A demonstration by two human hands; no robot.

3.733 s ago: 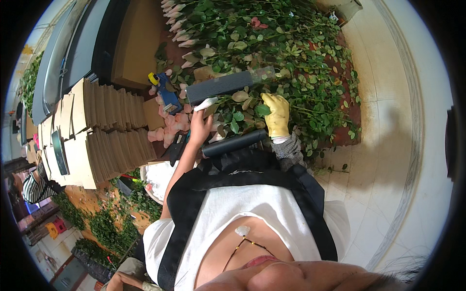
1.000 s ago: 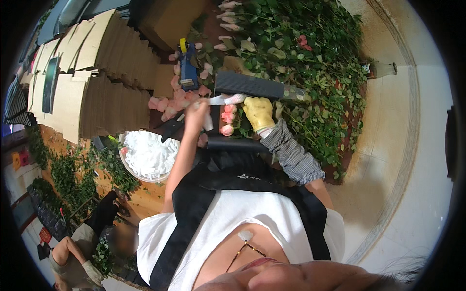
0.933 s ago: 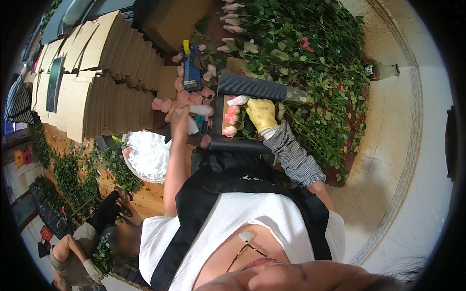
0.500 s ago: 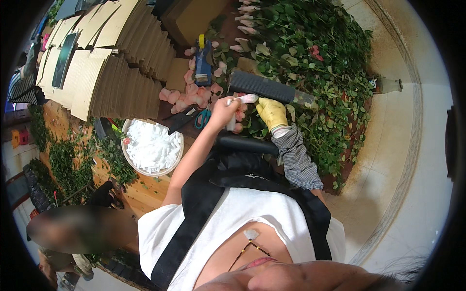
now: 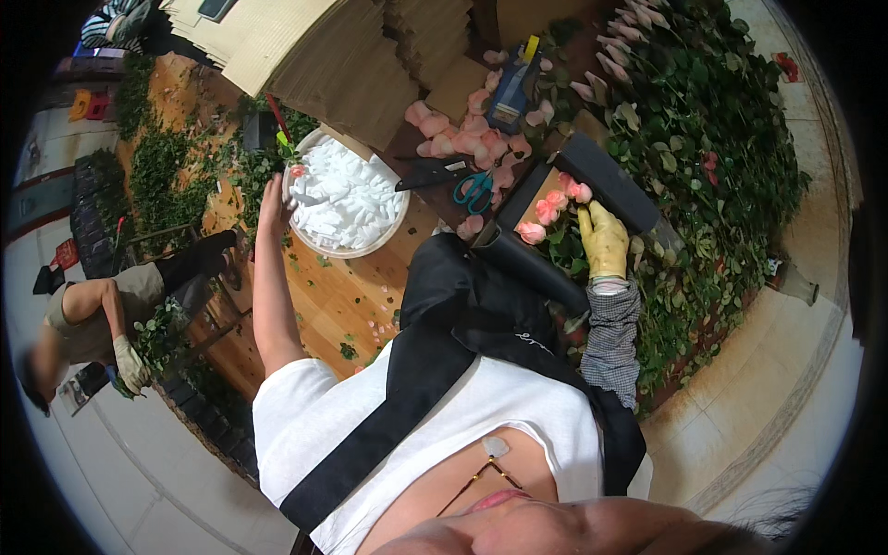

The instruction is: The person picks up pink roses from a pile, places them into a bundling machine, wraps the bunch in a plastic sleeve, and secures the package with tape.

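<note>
The left hand [image 5: 277, 190] is partly hidden behind the white bowl's [image 5: 344, 248] rim. Whether its fingers grip anything cannot be told.

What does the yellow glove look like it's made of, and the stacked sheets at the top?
Yellow glove on the right hand: probably rubber or latex, going by its smooth, evenly coloured skin. Stacked sheets: likely corrugated cardboard, matte tan with layered edges showing.
</note>
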